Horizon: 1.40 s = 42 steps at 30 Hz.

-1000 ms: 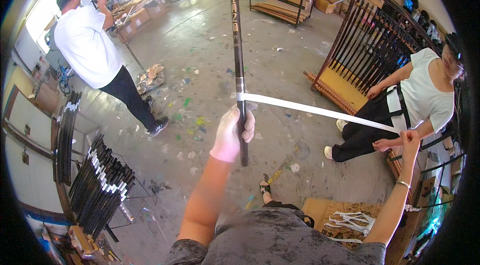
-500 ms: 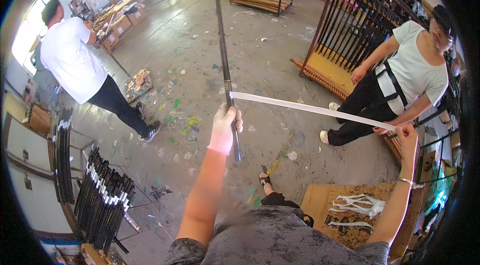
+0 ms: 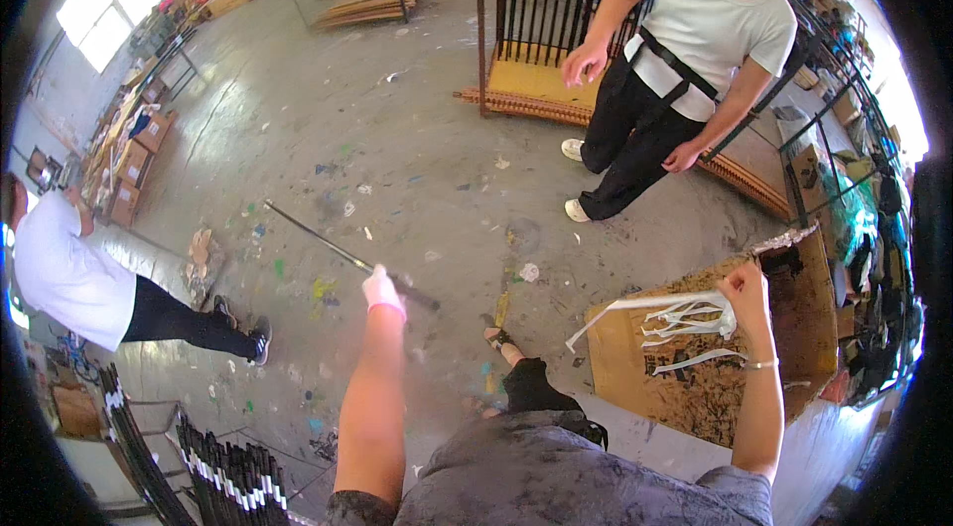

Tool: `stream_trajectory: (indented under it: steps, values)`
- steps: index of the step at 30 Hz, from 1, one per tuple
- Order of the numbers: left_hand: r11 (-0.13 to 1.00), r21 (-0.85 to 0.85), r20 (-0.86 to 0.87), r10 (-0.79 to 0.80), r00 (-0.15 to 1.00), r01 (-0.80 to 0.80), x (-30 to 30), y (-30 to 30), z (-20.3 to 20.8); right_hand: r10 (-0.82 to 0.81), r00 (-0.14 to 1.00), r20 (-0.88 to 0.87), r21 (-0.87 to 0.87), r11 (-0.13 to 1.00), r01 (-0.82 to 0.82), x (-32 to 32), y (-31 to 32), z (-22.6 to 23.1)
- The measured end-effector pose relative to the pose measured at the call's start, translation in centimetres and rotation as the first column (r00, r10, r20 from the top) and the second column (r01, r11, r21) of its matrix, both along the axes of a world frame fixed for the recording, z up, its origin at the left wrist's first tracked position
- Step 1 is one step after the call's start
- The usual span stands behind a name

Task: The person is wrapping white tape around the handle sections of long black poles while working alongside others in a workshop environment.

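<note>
My left hand, in a pale glove, is closed around a slim dark rod. The rod slants from the upper left down to the right, past the hand, above the floor. Off to the right, my bare right hand pinches one end of a white strip. That strip trails leftward and bends down at its loose end, apart from the rod. Below it, more white strips lie on a stained piece of cardboard.
A person in a light top stands ahead on the right, beside a rack of upright dark rods. Another person is at the far left. Bundled dark rods with white bands stand at lower left. Scraps litter the concrete floor.
The strip, earlier stretched taut from the rod to my right hand, is now off the rod. The rod has swung from near upright to a slant. My view has turned right.
</note>
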<state>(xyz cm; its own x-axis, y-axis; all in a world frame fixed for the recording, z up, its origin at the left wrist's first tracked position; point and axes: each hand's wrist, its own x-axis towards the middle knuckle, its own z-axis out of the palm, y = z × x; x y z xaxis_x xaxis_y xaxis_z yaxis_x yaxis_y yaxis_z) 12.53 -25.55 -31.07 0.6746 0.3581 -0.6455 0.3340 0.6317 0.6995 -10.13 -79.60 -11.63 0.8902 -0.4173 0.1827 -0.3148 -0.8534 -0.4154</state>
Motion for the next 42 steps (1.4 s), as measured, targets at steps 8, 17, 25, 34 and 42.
stream_trajectory:
  steps: [8,17,25,34,42]
  values:
    - [0.817,-0.577,-0.130,-0.113,0.985,0.018,11.4,-20.8,6.3,-0.183,0.983,0.009,-0.152,0.971,0.183,-5.0,-0.6,1.1]
    - [0.580,-0.811,-0.039,-0.186,0.982,0.077,15.9,-33.8,10.0,-0.435,0.899,-0.056,-0.409,0.831,0.377,-5.3,-2.0,0.4]
    - [0.544,-0.782,0.187,-0.260,0.947,0.303,19.4,-34.2,12.5,-0.459,0.888,0.025,-0.357,0.826,0.437,-5.4,-6.4,-1.7]
    - [0.613,-0.423,0.304,-0.598,0.742,0.667,10.6,-22.5,11.9,-0.404,0.911,-0.080,-0.016,0.915,0.404,3.0,-2.8,1.4]
    - [0.121,0.870,-0.190,-0.811,0.553,0.478,-11.1,6.7,-5.3,0.275,0.850,-0.449,0.009,0.953,-0.304,12.5,5.4,-13.6]
